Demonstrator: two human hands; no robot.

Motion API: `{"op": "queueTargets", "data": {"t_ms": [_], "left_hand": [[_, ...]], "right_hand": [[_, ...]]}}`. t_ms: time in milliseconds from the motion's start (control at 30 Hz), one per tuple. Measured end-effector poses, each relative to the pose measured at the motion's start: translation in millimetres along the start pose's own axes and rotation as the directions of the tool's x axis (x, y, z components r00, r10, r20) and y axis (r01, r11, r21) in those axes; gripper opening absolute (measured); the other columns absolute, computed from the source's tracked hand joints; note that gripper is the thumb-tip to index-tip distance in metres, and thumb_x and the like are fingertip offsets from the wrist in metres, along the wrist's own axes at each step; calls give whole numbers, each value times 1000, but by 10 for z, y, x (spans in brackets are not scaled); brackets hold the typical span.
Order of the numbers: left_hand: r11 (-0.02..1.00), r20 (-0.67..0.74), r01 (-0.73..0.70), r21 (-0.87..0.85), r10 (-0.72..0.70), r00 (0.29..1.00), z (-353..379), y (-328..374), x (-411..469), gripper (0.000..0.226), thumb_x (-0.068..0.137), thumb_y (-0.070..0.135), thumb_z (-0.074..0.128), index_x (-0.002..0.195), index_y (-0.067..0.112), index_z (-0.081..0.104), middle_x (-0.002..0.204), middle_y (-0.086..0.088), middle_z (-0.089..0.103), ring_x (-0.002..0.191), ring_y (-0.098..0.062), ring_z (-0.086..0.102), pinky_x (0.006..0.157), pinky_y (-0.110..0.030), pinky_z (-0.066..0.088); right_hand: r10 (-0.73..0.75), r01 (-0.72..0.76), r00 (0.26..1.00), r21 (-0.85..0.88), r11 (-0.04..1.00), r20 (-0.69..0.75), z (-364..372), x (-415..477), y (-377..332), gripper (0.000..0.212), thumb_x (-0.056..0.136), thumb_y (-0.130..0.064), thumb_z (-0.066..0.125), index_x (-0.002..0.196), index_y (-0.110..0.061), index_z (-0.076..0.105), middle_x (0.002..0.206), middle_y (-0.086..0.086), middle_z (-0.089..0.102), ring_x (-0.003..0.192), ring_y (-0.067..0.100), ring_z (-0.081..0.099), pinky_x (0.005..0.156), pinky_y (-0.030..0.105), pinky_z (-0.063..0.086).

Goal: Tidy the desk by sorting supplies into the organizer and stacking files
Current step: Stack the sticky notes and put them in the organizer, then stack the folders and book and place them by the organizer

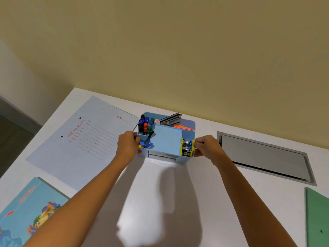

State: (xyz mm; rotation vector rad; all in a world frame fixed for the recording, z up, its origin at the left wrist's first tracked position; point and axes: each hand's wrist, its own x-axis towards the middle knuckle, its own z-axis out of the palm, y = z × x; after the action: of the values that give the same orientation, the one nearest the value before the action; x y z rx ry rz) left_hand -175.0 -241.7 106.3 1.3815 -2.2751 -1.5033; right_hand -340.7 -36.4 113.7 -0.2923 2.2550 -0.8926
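A white desk (222, 175) carries a pale blue file (83, 139) at left, a grey cable hatch (263, 155) at right, a picture folder (32, 207) and a green file (316, 216), both cut off by the frame. The blue organizer (167, 139) stands at the middle back, holding markers (145, 124) and pencils (170, 118); its lower front is blurred. The left hand (127, 146) and right hand (206, 146) clasp its two sides, fingers curled.
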Motion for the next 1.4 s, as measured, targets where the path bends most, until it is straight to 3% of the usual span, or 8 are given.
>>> {"op": "queueTargets", "data": {"t_ms": [133,267,467,667,933,1033,1233,1400], "left_hand": [[1000,-25,-22,9,23,999,-62,100,324,22,87,-3,45,87,-9,67,85,-26,66,65,-35,66,57,-40,59],[996,-29,-29,87,31,999,-215,152,596,16,84,-7,51,83,-4,67,81,-22,65,60,-25,61,38,-17,45],[1000,-73,21,1,-20,997,-467,142,987,14,86,-8,54,93,-4,65,96,-25,64,80,-41,65,65,-49,58],[1000,-101,5,31,-2,995,-664,111,1223,21,88,-9,50,101,-6,65,103,-26,65,83,-41,65,63,-39,56],[998,-96,12,63,-6,995,-681,44,1337,19,86,-6,56,103,-5,64,103,-25,66,82,-43,66,69,-53,57],[1000,-99,23,1,-23,995,-685,29,1323,21,91,2,53,108,-4,64,105,-24,64,87,-43,65,71,-54,57],[990,-174,-135,38,140,975,-736,-177,1118,33,99,23,42,112,4,65,104,-20,67,91,-34,67,76,-49,58],[983,-282,-184,23,183,942,-689,-597,632,34,100,28,37,116,13,64,109,-11,69,94,-26,67,83,-47,56]], "right_hand": [[-9,11,999,43,999,-47,16,200,-195,18,92,-8,57,97,6,68,82,18,67,58,20,63,81,43,58],[-34,38,997,51,998,-66,114,424,-443,23,93,-11,57,107,5,65,85,16,66,59,18,62,82,43,58],[-48,50,999,93,994,-25,315,681,-768,25,94,-12,56,110,5,64,88,16,65,61,18,62,76,36,58],[-112,118,992,117,986,-56,503,855,-955,24,93,-10,56,103,9,65,94,27,68,66,23,63,73,39,57],[-124,125,992,182,975,-20,495,933,-964,22,90,-4,59,98,16,65,77,15,61,54,16,56,66,30,56],[-112,117,993,200,973,-34,517,919,-954,22,91,-5,58,99,13,66,69,8,58,54,16,55,62,27,53],[-110,133,984,168,977,-139,605,811,-870,31,94,-22,57,119,-5,63,95,12,68,70,20,60,62,28,54],[-124,196,952,246,949,-280,803,543,-521,16,94,-22,54,100,-12,65,94,16,70,64,18,62,56,25,52]]}}
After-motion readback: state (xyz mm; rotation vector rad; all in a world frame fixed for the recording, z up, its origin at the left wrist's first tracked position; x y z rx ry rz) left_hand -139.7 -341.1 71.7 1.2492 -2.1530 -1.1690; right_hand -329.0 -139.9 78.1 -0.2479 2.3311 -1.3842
